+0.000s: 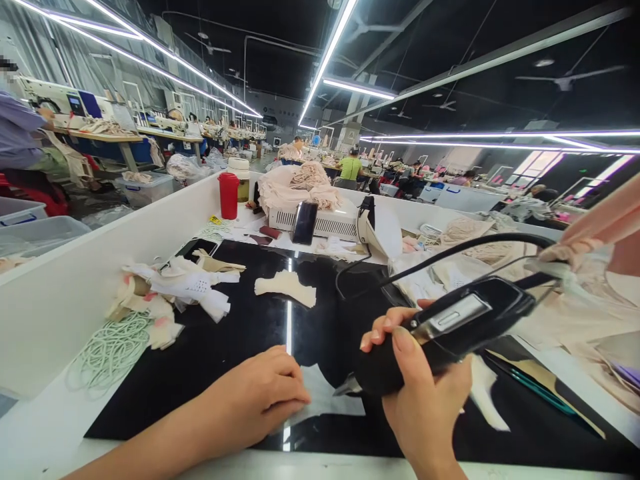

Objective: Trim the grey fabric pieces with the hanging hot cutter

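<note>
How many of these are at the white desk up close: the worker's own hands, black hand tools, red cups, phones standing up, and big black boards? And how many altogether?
Hands: 2 (left hand, right hand)
Black hand tool: 1
Red cup: 1
Standing phone: 1
Big black board: 1
Total: 6

There are two hands: one left hand (273,393) and one right hand (425,387). I count one black tool (445,327), one black board (240,360), one red cup (229,195), one jar (242,179), one standing phone (305,222) and one heap of green cord (115,343). One cream cloth (285,287) lies alone — the cloth pieces at left (200,285) overlap, so their number I cannot tell.
</note>
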`<move>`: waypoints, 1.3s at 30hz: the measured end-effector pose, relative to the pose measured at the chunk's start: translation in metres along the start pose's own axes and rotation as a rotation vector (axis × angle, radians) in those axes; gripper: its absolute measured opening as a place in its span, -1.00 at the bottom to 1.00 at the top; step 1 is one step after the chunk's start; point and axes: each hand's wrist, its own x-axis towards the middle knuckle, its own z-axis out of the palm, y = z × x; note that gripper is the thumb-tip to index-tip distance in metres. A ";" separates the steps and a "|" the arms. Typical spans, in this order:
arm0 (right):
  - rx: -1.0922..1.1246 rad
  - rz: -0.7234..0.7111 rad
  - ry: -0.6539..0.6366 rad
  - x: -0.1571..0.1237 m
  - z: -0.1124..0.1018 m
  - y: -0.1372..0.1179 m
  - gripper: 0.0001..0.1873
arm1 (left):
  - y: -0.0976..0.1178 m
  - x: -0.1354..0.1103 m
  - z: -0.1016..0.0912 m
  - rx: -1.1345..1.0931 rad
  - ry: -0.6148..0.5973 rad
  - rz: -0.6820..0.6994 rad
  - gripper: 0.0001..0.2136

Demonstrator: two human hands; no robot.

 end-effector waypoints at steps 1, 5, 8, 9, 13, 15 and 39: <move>0.007 0.001 -0.031 -0.004 0.003 0.000 -0.62 | 0.000 0.000 0.000 -0.001 0.004 -0.006 -0.82; 0.021 0.001 -0.119 -0.016 0.008 0.003 -0.64 | -0.002 0.001 0.000 -0.020 -0.007 0.000 -0.72; 0.025 0.014 -0.142 -0.021 0.006 0.004 -0.65 | -0.004 0.001 0.001 -0.020 -0.007 0.005 -0.72; 0.028 0.016 -0.146 -0.021 0.005 0.004 -0.65 | -0.005 0.001 0.002 -0.023 -0.005 0.007 -0.72; 0.028 0.008 -0.155 -0.023 0.004 0.003 -0.66 | -0.006 0.001 0.003 -0.037 0.004 0.016 -0.74; 0.024 0.006 -0.160 -0.023 0.005 0.003 -0.66 | -0.006 0.000 0.003 -0.035 0.002 0.015 -0.74; 0.039 0.004 -0.153 -0.025 0.006 0.003 -0.68 | 0.001 0.002 -0.004 -0.046 -0.125 -0.053 -0.56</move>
